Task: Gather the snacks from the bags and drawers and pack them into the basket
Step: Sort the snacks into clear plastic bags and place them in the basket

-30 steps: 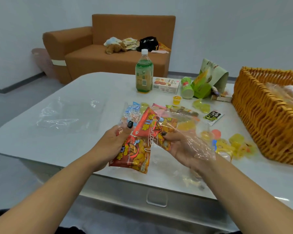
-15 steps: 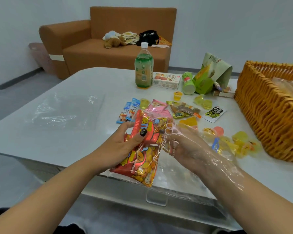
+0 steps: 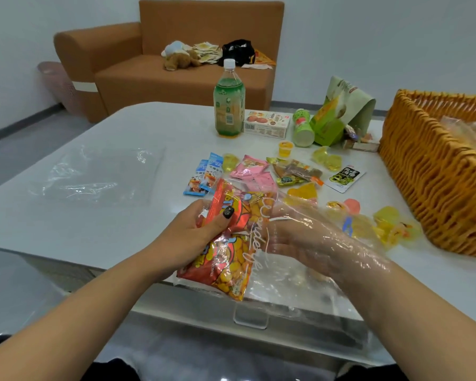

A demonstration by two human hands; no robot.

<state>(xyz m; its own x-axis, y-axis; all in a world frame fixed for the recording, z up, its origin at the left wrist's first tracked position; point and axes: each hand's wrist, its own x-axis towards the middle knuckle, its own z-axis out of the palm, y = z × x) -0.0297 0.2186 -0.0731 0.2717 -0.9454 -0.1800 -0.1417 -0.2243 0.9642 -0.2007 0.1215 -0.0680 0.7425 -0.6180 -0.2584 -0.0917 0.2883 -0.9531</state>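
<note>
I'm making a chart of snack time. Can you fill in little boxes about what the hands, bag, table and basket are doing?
left hand: grips the red snack packs through the clear bag
right hand: reaches inside the clear bag
table: holds loose snacks, a green bottle, a box and a flat empty bag
basket: at the right, something wrapped inside
sofa: behind, with a plush toy

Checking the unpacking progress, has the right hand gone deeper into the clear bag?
Yes. The right hand is now wrist-deep inside the clear bag, further left toward the red snack packet.
</note>
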